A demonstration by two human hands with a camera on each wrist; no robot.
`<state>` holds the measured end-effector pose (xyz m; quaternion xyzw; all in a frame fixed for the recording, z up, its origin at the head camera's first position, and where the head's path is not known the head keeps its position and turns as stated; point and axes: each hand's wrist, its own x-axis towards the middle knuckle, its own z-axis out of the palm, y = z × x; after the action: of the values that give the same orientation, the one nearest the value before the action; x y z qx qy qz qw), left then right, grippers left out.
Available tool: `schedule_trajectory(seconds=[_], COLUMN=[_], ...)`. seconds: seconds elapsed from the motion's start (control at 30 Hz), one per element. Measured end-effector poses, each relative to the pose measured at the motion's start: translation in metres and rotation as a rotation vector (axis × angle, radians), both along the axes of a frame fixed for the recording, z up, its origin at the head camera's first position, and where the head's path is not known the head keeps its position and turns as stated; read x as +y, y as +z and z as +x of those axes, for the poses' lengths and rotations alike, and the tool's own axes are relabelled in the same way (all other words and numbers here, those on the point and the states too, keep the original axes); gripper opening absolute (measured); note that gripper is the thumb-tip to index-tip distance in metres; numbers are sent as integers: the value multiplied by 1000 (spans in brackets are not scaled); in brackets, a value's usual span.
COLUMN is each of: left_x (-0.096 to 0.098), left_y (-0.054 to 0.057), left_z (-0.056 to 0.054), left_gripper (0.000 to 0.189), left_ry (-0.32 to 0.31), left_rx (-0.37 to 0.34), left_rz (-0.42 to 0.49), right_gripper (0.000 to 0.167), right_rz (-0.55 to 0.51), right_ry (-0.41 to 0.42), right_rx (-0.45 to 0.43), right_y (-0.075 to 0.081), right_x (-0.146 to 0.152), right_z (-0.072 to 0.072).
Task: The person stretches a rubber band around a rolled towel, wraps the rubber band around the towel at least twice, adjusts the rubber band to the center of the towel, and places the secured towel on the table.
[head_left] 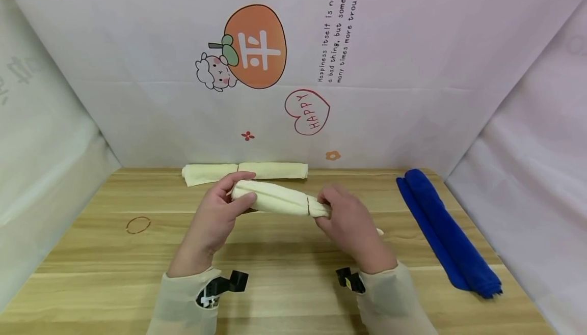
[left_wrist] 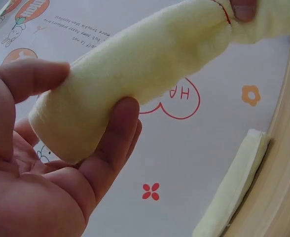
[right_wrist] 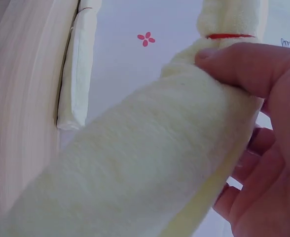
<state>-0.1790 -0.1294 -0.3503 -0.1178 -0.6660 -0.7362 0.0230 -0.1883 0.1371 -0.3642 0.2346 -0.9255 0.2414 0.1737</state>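
Pale yellow rolled towel (head_left: 275, 197), held up over the desk (head_left: 284, 299).
The left hand (head_left: 217, 215) is parted only as wide as the roll, thumb and fingers grasping one end; the right hand (head_left: 348, 220) is clasped more tightly, gripping bunched cloth just beside a thin reddish band (head_left: 308, 205) round the towel (a loose loop (head_left: 127, 227) of similar colour lies further left).

There are two cream rolled towels (head_left: 277, 197), one blue towel (head_left: 447, 230) and three reddish bands (right_wrist: 231, 35).
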Motion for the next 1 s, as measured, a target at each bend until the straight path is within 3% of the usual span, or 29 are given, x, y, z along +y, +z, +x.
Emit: schedule_trajectory(seconds=[0.07, 0.17, 0.27, 0.4, 0.53, 0.67, 0.8, 1.0], left_x=[0, -1, -1, -1, -1, -4, -3, 1], left_y=[0, -1, -1, -1, -2, -1, 0, 1], left_z=[0, 0, 1, 1, 1, 1, 2, 1], left_gripper=[31, 22, 20, 30, 31, 20, 18, 12], left_ry=[33, 62, 41, 10, -11, -49, -29, 40], left_rx=[-5, 24, 72, 108, 115, 126, 96, 45], left_rz=[-26, -9, 50, 96, 107, 91, 50, 117], right_gripper=[33, 38, 47, 45, 44, 36, 34, 39], right_rz=[-13, -54, -98, -111, -63, -31, -23, -53], right_ry=[39, 150, 245, 283, 273, 249, 273, 381], right_rx=[-9, -89, -190, -236, -220, -153, -89, -133], right_y=[-1, -2, -1, -2, -4, -6, -7, -11], right_x=[0, 0, -2, -5, -9, -12, -11, -11], right_z=[0, 1, 2, 3, 4, 4, 4, 2])
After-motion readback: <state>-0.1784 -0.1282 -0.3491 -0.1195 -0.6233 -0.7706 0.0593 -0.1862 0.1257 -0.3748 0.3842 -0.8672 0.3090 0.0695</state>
